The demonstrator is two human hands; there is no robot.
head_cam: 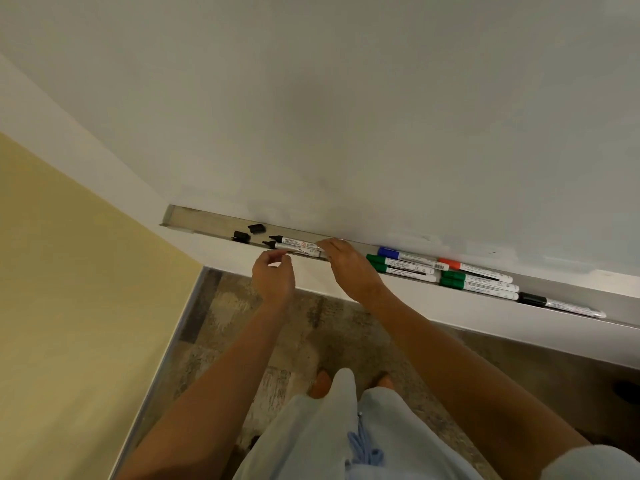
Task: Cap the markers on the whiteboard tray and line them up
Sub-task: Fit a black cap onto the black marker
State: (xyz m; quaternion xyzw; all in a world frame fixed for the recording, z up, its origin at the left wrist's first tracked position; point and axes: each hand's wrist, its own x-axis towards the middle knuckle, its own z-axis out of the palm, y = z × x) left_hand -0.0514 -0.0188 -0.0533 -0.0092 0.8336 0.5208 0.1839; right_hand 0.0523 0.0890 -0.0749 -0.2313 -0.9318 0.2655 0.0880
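Two uncapped black markers [296,246] on tray [194,216], two loose caps [247,232] beside; right hand [349,268] fingers touching their ends, left hand [273,277] loosely curled, holding nothing.

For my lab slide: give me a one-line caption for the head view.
Both hands reach for two uncapped black markers on the whiteboard tray, two loose black caps lying beside them.

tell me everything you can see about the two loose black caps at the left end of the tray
The two loose black caps are small, dark and look like plastic. They lie on their sides in the metal tray near its left end, apart from each other, one nearer the whiteboard and one nearer the front lip. Just right of them lie two uncapped black markers, tips pointing toward them. Neither hand touches the caps.
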